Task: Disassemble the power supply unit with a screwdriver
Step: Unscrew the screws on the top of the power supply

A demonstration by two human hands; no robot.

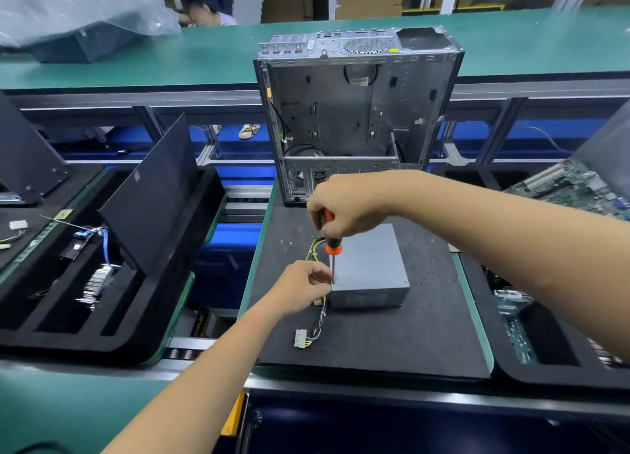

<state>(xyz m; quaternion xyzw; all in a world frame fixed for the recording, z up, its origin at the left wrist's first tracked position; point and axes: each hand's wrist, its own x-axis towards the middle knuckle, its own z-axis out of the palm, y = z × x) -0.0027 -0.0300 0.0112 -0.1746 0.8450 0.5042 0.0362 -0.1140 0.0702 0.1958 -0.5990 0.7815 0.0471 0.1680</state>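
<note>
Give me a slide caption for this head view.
Right hand holds screwdriver upright on power supply corner; left hand steadies its tip.

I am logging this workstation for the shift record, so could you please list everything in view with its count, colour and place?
power supply unit: one, grey, lying flat on the black mat, centre
screwdriver: one, orange and black handle, upright with its tip at the unit's near left corner
cable bundle: one, yellow and black wires ending in a white connector, left of the unit on the mat
black mat: one, on the centre pallet
computer case: one, silver, opened, standing behind the mat
black panels: at least two, leaning in the left trays
circuit boards: several, green, right trays
plastic bag: one, clear, far left on the green bench
left hand: fingers at the screwdriver shaft
right hand: grips the screwdriver handle
</note>
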